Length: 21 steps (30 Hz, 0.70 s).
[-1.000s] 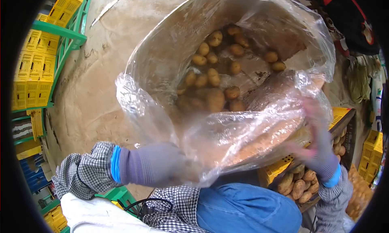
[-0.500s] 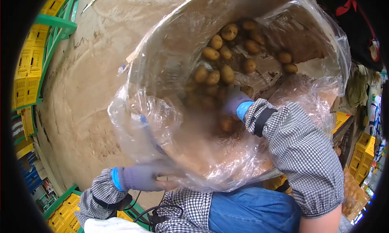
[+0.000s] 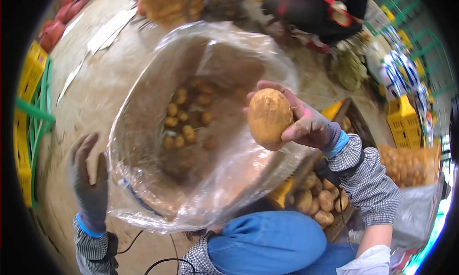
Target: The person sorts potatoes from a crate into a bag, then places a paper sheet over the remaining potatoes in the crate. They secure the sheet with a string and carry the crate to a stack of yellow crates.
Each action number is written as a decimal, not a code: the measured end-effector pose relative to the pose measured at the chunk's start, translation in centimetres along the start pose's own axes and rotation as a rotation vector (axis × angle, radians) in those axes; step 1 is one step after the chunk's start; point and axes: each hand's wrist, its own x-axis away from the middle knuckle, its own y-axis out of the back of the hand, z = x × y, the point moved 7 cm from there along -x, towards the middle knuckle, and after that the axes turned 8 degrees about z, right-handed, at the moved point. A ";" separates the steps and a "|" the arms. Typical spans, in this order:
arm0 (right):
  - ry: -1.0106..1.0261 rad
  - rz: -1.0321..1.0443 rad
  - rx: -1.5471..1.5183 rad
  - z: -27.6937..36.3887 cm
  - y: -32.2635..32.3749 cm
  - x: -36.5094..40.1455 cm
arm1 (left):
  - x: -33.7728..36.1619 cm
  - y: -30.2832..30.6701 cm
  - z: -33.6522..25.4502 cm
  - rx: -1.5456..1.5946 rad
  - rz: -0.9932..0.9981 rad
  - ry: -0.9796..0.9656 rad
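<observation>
A large brown potato point(image 3: 270, 119) is gripped in my right hand point(image 3: 313, 124), raised over the right rim of a big container lined with clear plastic point(image 3: 138, 189). Several smaller potatoes point(image 3: 189, 134) lie at the bottom of that container, some in shadow. Beside the container's left rim, my left hand point(image 3: 92, 179) is held up with its gloved fingers apart and nothing in it. To the right of the container, below my right hand, a crate point(image 3: 342, 222) holds several large potatoes point(image 3: 326, 200).
A person in dark clothes point(image 3: 315, 12) is at the top, near a net sack of potatoes point(image 3: 174, 7). Yellow crates point(image 3: 404, 119) stand at right, near another potato sack point(image 3: 409, 165). A green rack point(image 3: 40, 117) with yellow crates stands left. A black cable point(image 3: 167, 260) runs near my knees.
My right hand has come up out of the container and now holds a large potato. My left hand has let go of the plastic and opened. The view has shifted to the right.
</observation>
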 end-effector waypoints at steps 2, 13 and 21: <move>0.089 -0.039 -0.078 0.3 0.7 4.6 | -3.5 -3.4 -7.8 0.432 0.139 -0.201; 0.525 -0.515 -0.072 -2.3 7.6 27.5 | -1.8 -22.1 -42.7 1.466 1.269 -0.119; 0.296 -0.565 -0.075 -7.7 8.5 33.8 | 3.0 -25.9 -44.6 1.083 1.411 -0.243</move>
